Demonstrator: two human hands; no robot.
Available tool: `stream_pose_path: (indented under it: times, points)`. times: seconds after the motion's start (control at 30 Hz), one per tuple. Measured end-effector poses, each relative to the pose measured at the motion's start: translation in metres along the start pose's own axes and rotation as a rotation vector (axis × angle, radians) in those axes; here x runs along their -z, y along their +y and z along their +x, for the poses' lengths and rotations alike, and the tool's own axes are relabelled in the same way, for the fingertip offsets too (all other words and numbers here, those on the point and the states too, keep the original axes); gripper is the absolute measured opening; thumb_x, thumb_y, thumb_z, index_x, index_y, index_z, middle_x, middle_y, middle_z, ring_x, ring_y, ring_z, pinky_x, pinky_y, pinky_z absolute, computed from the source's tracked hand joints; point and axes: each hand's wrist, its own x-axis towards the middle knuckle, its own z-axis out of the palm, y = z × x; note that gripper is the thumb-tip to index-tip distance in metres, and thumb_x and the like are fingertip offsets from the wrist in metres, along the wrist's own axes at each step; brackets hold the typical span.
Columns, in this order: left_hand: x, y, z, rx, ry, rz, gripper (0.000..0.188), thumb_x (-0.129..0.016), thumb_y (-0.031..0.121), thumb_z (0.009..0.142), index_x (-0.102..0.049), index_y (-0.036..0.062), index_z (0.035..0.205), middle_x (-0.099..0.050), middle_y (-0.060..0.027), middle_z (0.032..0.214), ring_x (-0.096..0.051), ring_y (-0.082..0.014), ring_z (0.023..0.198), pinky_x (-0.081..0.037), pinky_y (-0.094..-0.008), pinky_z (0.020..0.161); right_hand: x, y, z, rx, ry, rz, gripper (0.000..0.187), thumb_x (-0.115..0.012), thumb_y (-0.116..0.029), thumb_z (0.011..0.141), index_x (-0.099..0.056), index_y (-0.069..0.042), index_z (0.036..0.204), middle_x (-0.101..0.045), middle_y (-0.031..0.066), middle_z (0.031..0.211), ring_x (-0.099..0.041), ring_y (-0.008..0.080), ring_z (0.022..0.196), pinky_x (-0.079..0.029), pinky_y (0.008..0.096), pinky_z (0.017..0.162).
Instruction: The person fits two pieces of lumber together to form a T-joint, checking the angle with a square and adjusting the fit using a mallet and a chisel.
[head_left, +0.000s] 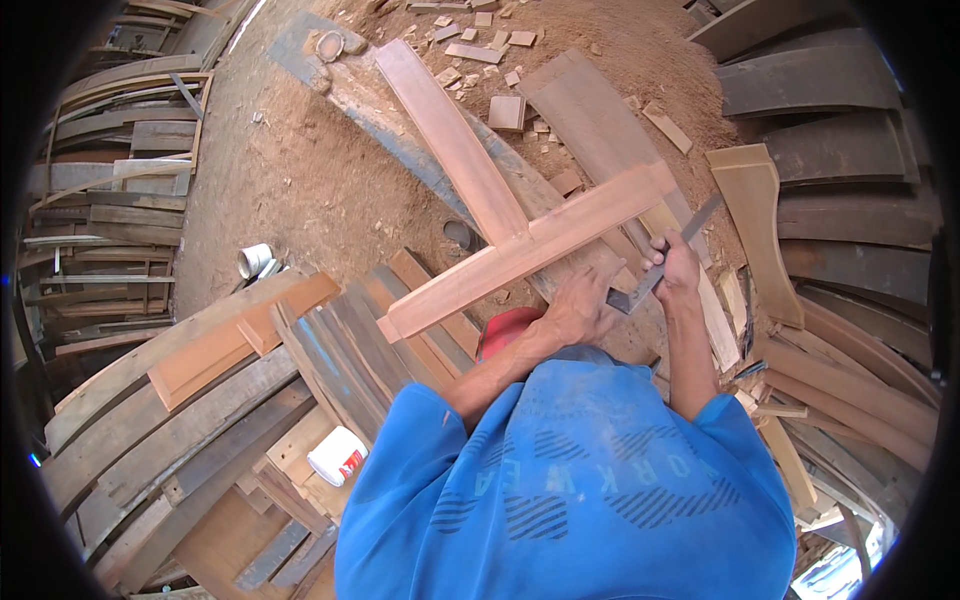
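Right grip [678,268] around angled metal tool [648,284]; wooden T-piece [515,246] ahead-left.

Wooden T-frame [512,241] on worn bench [385,120]

One left hand [583,305], one right hand [680,268], one metal tool [702,217], two boards [450,135] joined as one T, at least two white tubs [335,452], one blue shirt [580,480], and offcuts [507,113] too many to count

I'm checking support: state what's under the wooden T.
A worn plank and a wide board pass beneath the wooden T; the parts directly under it are covered.
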Motion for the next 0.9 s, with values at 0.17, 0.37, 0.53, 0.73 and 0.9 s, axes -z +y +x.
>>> stream_pose_path:
  times: [0.17, 0.37, 0.53, 0.73, 0.9]
  points:
    - [-0.008, -0.040, -0.007, -0.140, 0.481, -0.344, 0.073, -0.061, 0.025, 0.103, -0.022, 0.0040, 0.160, -0.046, -0.0255, 0.146, -0.060, -0.0355, 0.114, -0.050, -0.0408, 0.092, -0.099, 0.006, -0.022, 0.267, -0.307, -0.270, 0.026, -0.053, -0.030, 0.108, -0.057, -0.005, 0.112, -0.065, 0.0055, 0.093, -0.062, 0.0136, 0.078, -0.053, 0.0301, 0.072]
    - [0.004, -0.069, -0.008, 0.048, 0.674, -0.679, 0.076, -0.047, 0.035, 0.109, -0.008, -0.0007, 0.163, -0.022, -0.0293, 0.162, -0.027, -0.0413, 0.147, -0.022, -0.0497, 0.120, -0.131, 0.039, -0.012, 0.066, -0.966, -0.849, 0.041, -0.049, -0.037, 0.110, -0.064, 0.001, 0.109, -0.059, 0.0015, 0.086, -0.053, 0.0110, 0.076, -0.047, 0.0283, 0.070]
    - [0.019, -0.092, -0.016, 0.115, 0.716, -0.055, 0.085, -0.037, 0.054, 0.108, -0.008, -0.0044, 0.162, -0.016, -0.0340, 0.163, -0.016, -0.0466, 0.154, -0.013, -0.0548, 0.124, -0.148, 0.048, 0.012, -0.014, -1.031, -0.860, 0.040, -0.053, -0.032, 0.107, -0.066, 0.005, 0.103, -0.058, 0.0020, 0.082, -0.053, 0.0117, 0.076, -0.047, 0.0311, 0.071]
    - [0.049, -0.117, -0.038, 0.510, 0.637, 0.182, 0.095, -0.064, 0.062, 0.091, -0.032, -0.0057, 0.150, -0.038, -0.0334, 0.151, -0.033, -0.0508, 0.142, -0.024, -0.0584, 0.118, -0.176, 0.006, 0.058, 0.264, -1.127, -1.327, 0.028, -0.066, -0.018, 0.092, -0.068, 0.006, 0.105, -0.069, 0.0165, 0.086, -0.067, 0.0306, 0.081, -0.052, 0.0416, 0.080]
    - [0.063, -0.154, -0.032, 0.782, 0.304, 0.083, 0.061, -0.074, 0.049, 0.087, -0.060, -0.0031, 0.116, -0.069, -0.0302, 0.109, -0.063, -0.0473, 0.110, -0.047, -0.0553, 0.098, -0.188, 0.011, 0.124, 0.264, -0.984, -2.031, 0.025, -0.061, -0.012, 0.086, -0.072, 0.000, 0.104, -0.072, 0.0218, 0.105, -0.067, 0.0378, 0.102, -0.052, 0.0449, 0.085]
